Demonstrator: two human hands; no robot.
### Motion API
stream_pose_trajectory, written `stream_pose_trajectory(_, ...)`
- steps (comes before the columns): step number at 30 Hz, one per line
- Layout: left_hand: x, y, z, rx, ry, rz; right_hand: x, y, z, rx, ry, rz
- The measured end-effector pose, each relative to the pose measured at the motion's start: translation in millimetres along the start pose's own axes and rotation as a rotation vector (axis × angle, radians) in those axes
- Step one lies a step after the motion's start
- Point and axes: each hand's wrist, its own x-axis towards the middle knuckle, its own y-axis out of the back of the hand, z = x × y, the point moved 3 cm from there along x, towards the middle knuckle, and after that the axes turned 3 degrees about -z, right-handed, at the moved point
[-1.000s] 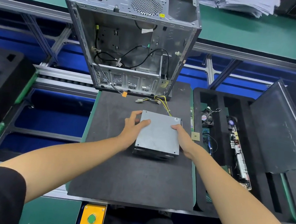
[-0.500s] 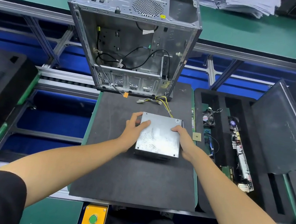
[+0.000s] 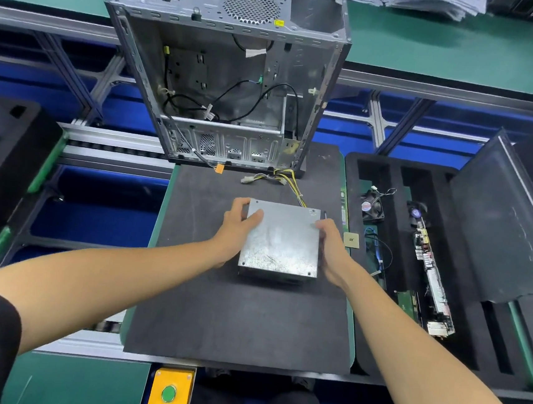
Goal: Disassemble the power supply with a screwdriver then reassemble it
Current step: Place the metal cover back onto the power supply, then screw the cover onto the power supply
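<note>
The power supply (image 3: 282,241), a grey metal box with screws at its corners, lies flat on the black mat (image 3: 241,316) in the middle. Yellow and black wires (image 3: 288,181) run from its far edge toward the case. My left hand (image 3: 236,228) grips its left side, thumb on the top plate. My right hand (image 3: 331,245) holds its right side. No screwdriver is in view.
An open, empty computer case (image 3: 228,81) stands at the mat's far edge. To the right, a black foam tray (image 3: 472,345) holds a small fan (image 3: 373,207), a circuit board (image 3: 432,279) and a dark side panel (image 3: 504,224). A yellow box with a green button (image 3: 170,391) sits near me.
The power supply has settled flatter on the mat, its near face showing less. Both hands keep the same hold on its sides.
</note>
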Motion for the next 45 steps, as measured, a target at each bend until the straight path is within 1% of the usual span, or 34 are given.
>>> stream_pose_trajectory(3, 5, 2, 0, 0.077, 0.043, -0.027, 6, 9, 1, 0.082, -0.019, 0.004)
stream_pose_trajectory(4, 6, 0, 2, 0.178, 0.043, -0.016, 8, 12, 2, 0.095, -0.021, -0.011)
stream_pose_trajectory(5, 8, -1, 8, 0.343, 0.016, 0.006, 10, 14, 3, 0.101, -0.019, -0.041)
stream_pose_trajectory(6, 11, -2, 17, 0.534, -0.054, 0.034, 10, 14, 3, 0.1, -0.018, -0.072)
stream_pose_trajectory(7, 16, -5, 31, 0.711, -0.178, 0.046, 9, 14, 3, 0.087, -0.013, -0.106)
stream_pose_trajectory(8, 23, -11, 47, 0.852, -0.333, 0.014, 8, 14, 3, 0.061, -0.011, -0.136)
stream_pose_trajectory(9, 31, -18, 65, 0.968, -0.461, -0.071, 7, 12, 4, 0.036, -0.011, -0.166)
stream_pose_trajectory(10, 41, -27, 81, 1.07, -0.537, -0.2, 7, 11, 4, 0.01, -0.006, -0.186)
stream_pose_trajectory(11, 52, -37, 94, 1.159, -0.565, -0.348, 9, 10, 5, -0.011, 0.006, -0.189)
stream_pose_trajectory(12, 63, -48, 104, 1.211, -0.525, -0.488, 12, 10, 7, -0.02, 0.017, -0.176)
stream_pose_trajectory(13, 74, -59, 112, 1.253, -0.458, -0.596, 15, 9, 9, -0.018, 0.03, -0.161)
stream_pose_trajectory(15, 92, -82, 120, 1.351, -0.378, -0.745, 19, 7, 14, -0.01, 0.034, -0.133)
stream_pose_trajectory(17, 111, -101, 116, 1.438, -0.27, -0.86, 22, 7, 18, 0.007, 0.026, -0.127)
stream_pose_trajectory(19, 120, -114, 106, 1.47, -0.135, -0.981, 22, 8, 19, 0.024, 0.025, -0.128)
stream_pose_trajectory(20, 124, -118, 102, 1.478, -0.101, -1.024, 22, 7, 20, 0.042, 0.024, -0.125)
stream_pose_trajectory(24, 128, -119, 94, 1.442, 0.042, -1.059, 16, 4, 21, 0.168, 0.042, -0.013)
stream_pose_trajectory(26, 131, -117, 90, 1.455, 0.095, -1.036, 14, 1, 22, 0.235, 0.046, 0.027)
stream_pose_trajectory(28, 134, -116, 89, 1.464, 0.097, -1.005, 14, -2, 21, 0.27, 0.051, 0.051)
stream_pose_trajectory(31, 135, -112, 87, 1.403, 0.078, -1.004, 14, -6, 21, 0.279, 0.07, 0.086)
stream_pose_trajectory(36, 132, -103, 87, 1.223, 0.059, -0.986, 14, -8, 24, 0.279, 0.098, 0.089)
stream_pose_trajectory(40, 135, -96, 86, 1.237, -0.001, -0.911, 17, -9, 23, 0.286, 0.079, 0.08)
stream_pose_trajectory(42, 134, -94, 85, 1.218, 0.008, -0.882, 19, -8, 24, 0.306, 0.038, 0.085)
stream_pose_trajectory(45, 132, -94, 83, 1.265, 0.016, -0.851, 23, -7, 27, 0.298, -0.011, 0.094)
